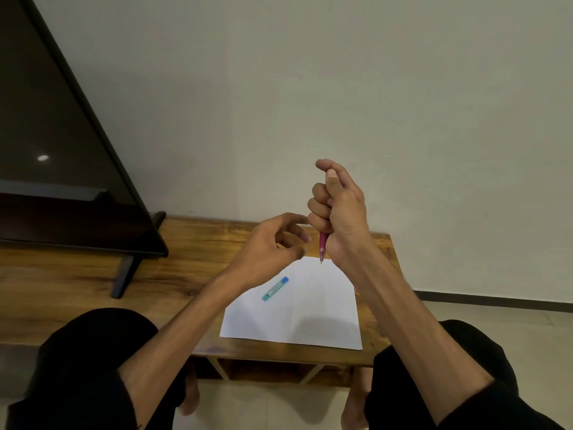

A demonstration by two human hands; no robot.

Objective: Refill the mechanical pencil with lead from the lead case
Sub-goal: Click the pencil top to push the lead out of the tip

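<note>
My right hand [338,209] grips a pink mechanical pencil [323,248] upright in a fist, tip pointing down above the paper, thumb pressed on the pencil's top end. My left hand [273,243] hovers just left of it with fingers loosely curled, and I see nothing held in it. The lead case [275,288], a small teal tube with a blue cap, lies flat on a white sheet of paper [310,311], below and between both hands, touched by neither.
The paper lies on a low wooden table [192,262]. A large black TV [55,150] on a stand occupies the table's left part. A plain wall is behind. My knees in black clothing sit at the table's near edge.
</note>
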